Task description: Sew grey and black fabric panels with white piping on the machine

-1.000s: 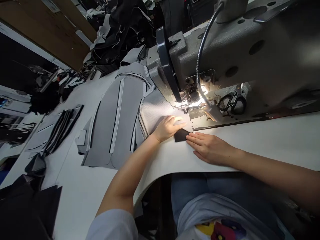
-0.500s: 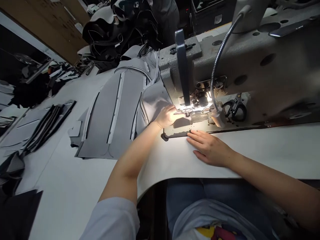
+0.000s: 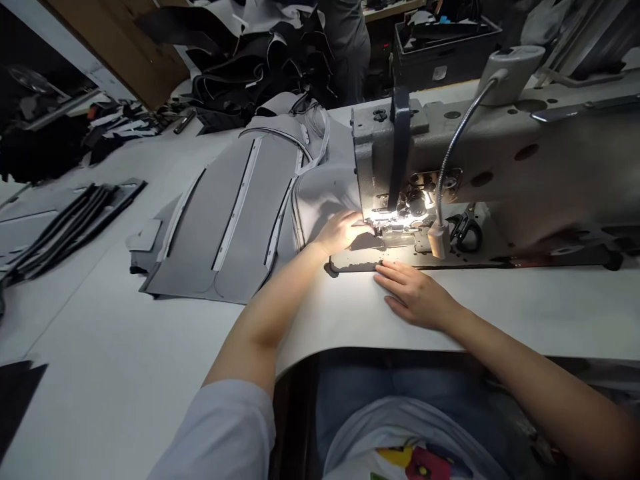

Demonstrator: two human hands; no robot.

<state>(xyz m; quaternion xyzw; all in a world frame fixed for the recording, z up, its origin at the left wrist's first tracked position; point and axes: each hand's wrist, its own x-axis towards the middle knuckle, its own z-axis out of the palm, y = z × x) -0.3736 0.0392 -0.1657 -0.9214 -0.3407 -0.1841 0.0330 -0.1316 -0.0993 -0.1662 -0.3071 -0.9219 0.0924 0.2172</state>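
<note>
Had gray fabric (image 3: pixel 263 200) spread on counter (image 3: pixel 125 373) left of sewing machine (image 3: pixel 480 153), long axis pointing forward, left hand (image 3: pixel 345 230) nearer, touching its machine-side edge (couldn't tell if pinching), right hand (image 3: pixel 413 292) flat, empty, beside the machine.

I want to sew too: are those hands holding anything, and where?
Left hand touches the gray fabric at its edge; any grip is hidden. Right hand holds nothing.

A broad white worktable (image 3: pixel 115 360) spread across the scene, its near edge curving inward. A brown panel (image 3: pixel 135 57) slanted through the far left, and an open-topped dark crate (image 3: pixel 443 63) stood far right. Bright light pooled beside a gooseneck lamp (image 3: pixel 439 241); the background was dim.
</note>
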